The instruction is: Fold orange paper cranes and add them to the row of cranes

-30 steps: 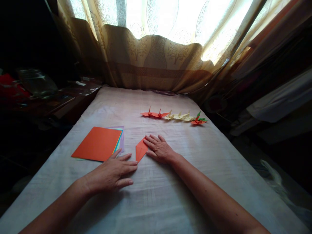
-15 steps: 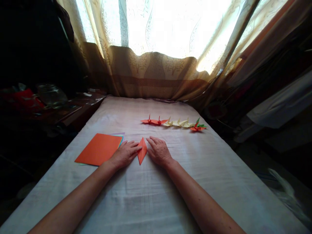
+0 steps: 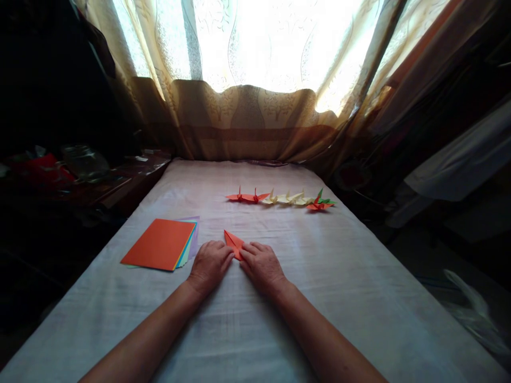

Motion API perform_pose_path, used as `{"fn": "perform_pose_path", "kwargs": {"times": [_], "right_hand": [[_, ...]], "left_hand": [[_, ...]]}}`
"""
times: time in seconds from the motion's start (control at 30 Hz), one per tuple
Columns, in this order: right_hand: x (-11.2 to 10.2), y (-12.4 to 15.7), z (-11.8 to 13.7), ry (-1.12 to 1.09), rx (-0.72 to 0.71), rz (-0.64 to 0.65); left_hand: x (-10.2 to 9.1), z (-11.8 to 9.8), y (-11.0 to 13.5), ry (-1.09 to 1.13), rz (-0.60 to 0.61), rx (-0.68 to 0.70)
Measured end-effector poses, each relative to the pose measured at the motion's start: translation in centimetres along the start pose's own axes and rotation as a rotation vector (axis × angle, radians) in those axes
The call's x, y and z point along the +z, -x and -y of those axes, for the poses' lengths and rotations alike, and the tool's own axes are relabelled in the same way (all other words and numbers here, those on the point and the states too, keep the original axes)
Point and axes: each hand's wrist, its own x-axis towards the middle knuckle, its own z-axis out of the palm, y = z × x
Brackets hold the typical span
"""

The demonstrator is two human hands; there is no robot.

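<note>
A small orange-red origami piece (image 3: 232, 241), folded to a narrow kite shape, lies on the white cloth between my hands with one point aimed away and to the left. My left hand (image 3: 211, 264) is closed at its lower left edge, fingers curled and thumb against the paper. From the other side my right hand (image 3: 262, 263) grips the lower right edge, its fingertips covering part of it. The near end of the piece is partly hidden by the fingers.
A stack of coloured square paper (image 3: 159, 244), orange on top, lies to the left. Several folded paper cranes (image 3: 287, 198), red, cream and green, stand in a row farther back. A dark side table (image 3: 120, 186) with a glass jar (image 3: 85, 162) adjoins the bed's left edge.
The folded piece has turned so its far point leans left. My left hand has come off the paper stack's edge toward the near end, and my right hand now touches the piece.
</note>
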Motion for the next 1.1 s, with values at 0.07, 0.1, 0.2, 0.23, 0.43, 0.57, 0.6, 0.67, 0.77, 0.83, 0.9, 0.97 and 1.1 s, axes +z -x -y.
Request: {"fn": "perform_pose_path", "kwargs": {"times": [0.07, 0.1, 0.2, 0.23, 0.43, 0.57, 0.6, 0.67, 0.77, 0.83, 0.9, 0.97, 1.1], "right_hand": [[-0.2, 0.1, -0.6, 0.001, -0.044, -0.001], [-0.3, 0.1, -0.9, -0.001, -0.066, -0.006], [-0.2, 0.2, -2.2, 0.006, -0.113, -0.028], [-0.2, 0.3, -2.8, 0.015, -0.113, -0.034], [0.2, 1.0, -3.3, 0.022, 0.02, -0.104], [1.5, 0.8, -0.6, -0.036, 0.072, -0.131], [1.8, 0.7, 0.0, -0.054, 0.071, -0.102], [2.1, 0.5, 0.7, -0.09, 0.074, -0.022], [1.8, 0.6, 0.6, -0.102, 0.093, 0.071], [1.3, 1.2, 0.1, -0.089, 0.136, 0.107], [0.9, 1.9, -0.3, -0.074, 0.199, 0.144], [0.6, 2.6, -0.6, -0.055, 0.268, 0.163], [0.8, 3.3, -0.8, -0.017, 0.337, 0.142]], "left_hand": [[-0.3, 0.9, -0.4, 0.026, -0.015, 0.059], [-0.5, 1.6, -0.8, 0.037, -0.01, 0.116], [-0.7, 3.4, -2.1, 0.031, 0.112, 0.283], [-0.7, 3.8, -2.4, 0.03, 0.166, 0.323], [1.4, 3.4, -0.4, -0.004, 0.171, 0.272], [3.1, 2.2, 1.8, -0.045, 0.101, 0.187], [3.3, 2.1, 2.1, -0.051, 0.097, 0.183], [3.2, 2.0, 2.2, -0.057, 0.095, 0.191], [2.7, 2.3, 2.1, -0.059, 0.1, 0.212], [2.3, 2.6, 2.2, -0.061, 0.104, 0.214], [2.0, 3.0, 2.5, -0.064, 0.101, 0.207], [1.8, 3.4, 2.9, -0.075, 0.09, 0.198], [1.7, 3.6, 3.5, -0.106, 0.008, 0.18]]}}
